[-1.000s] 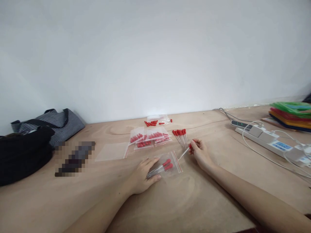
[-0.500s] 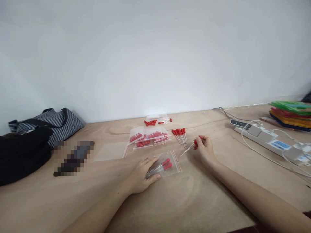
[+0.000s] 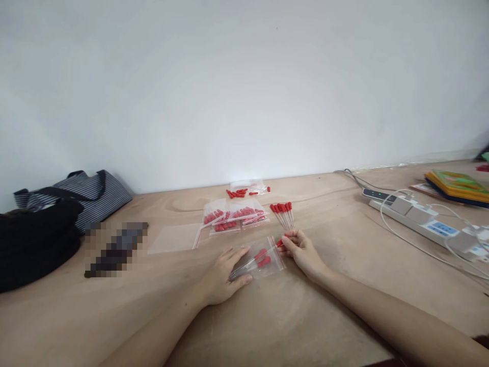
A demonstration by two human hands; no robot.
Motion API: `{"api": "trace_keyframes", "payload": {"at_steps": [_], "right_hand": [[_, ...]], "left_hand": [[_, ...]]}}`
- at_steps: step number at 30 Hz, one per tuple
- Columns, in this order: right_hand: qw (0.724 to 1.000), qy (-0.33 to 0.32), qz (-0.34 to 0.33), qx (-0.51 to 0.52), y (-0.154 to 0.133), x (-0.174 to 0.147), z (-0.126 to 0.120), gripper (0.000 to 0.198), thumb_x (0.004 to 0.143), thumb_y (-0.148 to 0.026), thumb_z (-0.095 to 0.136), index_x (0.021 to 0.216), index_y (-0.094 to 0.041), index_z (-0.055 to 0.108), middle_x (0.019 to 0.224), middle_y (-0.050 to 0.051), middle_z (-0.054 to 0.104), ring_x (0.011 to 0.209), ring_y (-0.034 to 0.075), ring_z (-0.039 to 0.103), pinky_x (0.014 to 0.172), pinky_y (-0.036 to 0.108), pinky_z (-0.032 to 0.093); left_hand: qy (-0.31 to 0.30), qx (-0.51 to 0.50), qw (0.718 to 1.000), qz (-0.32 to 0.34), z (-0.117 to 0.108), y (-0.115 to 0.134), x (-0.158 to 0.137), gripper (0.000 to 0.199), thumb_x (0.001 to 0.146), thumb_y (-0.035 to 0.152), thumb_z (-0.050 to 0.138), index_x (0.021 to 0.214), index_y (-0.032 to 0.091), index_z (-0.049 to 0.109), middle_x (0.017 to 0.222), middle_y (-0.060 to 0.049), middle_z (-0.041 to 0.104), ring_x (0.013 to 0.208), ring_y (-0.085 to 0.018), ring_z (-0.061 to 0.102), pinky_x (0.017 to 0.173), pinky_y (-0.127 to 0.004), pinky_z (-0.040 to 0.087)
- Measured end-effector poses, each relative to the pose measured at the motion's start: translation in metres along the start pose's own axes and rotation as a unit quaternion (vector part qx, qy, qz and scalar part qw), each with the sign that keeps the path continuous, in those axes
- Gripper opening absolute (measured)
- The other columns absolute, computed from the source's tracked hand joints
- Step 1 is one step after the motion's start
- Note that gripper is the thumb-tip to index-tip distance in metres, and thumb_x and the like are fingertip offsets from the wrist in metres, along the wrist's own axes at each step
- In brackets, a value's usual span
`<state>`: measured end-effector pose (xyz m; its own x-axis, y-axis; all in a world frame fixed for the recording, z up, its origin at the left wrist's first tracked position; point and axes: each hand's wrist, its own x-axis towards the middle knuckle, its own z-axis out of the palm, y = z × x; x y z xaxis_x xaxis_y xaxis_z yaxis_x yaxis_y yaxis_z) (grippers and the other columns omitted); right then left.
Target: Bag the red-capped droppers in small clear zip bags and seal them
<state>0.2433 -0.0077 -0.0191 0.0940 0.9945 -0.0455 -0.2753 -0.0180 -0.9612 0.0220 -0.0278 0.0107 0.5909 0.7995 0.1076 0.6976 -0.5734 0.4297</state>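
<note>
1. The left hand [image 3: 225, 275] lies flat on the wooden table [image 3: 290, 316], fingers spread and pressing down the near end of a small clear zip bag [image 3: 263, 260] with a red seal strip; it grips nothing, only pins the bag.
2. Inside that bag lie 2 glass droppers with red rubber bulbs [image 3: 262, 259], side by side, bulbs toward the bag's mouth.
3. The right hand [image 3: 301, 250] sits at the bag's open right edge, fingers pinched on the red bulb end of another dropper [image 3: 280, 243]; most of this dropper is hidden, so I cannot tell how far it is inside.
4. Just behind the right hand, a loose row of red-bulbed droppers [image 3: 282, 213] lies fanned on the table.
5. To their left, several filled zip bags [image 3: 233, 216] overlap; an empty flat bag [image 3: 173, 238] lies beside them, and loose red bulbs [image 3: 240, 192] sit nearer the wall.
6. Far left stand a striped bag [image 3: 91, 193] and a black bag [image 3: 34, 239]. To the right are a white power strip [image 3: 416, 219] with cables and a stack of coloured folders [image 3: 458, 184].
</note>
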Motion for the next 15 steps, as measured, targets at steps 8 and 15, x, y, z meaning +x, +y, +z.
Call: {"api": "trace_keyframes", "payload": {"at_steps": [8,15], "right_hand": [[0.971,-0.187,0.036,-0.146,-0.002,0.002,-0.006,0.03,0.059,-0.042,0.066,0.07,-0.014,0.06,0.048,-0.005,0.053,0.034,0.004,0.038,0.035,0.017,0.031],[0.963,-0.192,0.042,-0.183,-0.001,0.013,0.0,0.024,0.056,-0.035,0.069,0.062,-0.014,0.06,0.044,-0.004,0.054,0.033,0.004,0.037,0.031,0.015,0.026]], "left_hand": [[0.001,0.002,1.0,0.004,0.003,-0.002,0.001,0.053,0.08,0.036,0.051,0.128,0.018,0.035,0.13,-0.01,0.043,0.119,-0.026,0.038,0.1,-0.044,0.03],[-0.002,0.009,1.0,-0.002,0.003,-0.003,0.0,0.056,0.08,0.036,0.052,0.129,0.018,0.033,0.131,-0.01,0.042,0.122,-0.027,0.035,0.1,-0.046,0.028]]}}
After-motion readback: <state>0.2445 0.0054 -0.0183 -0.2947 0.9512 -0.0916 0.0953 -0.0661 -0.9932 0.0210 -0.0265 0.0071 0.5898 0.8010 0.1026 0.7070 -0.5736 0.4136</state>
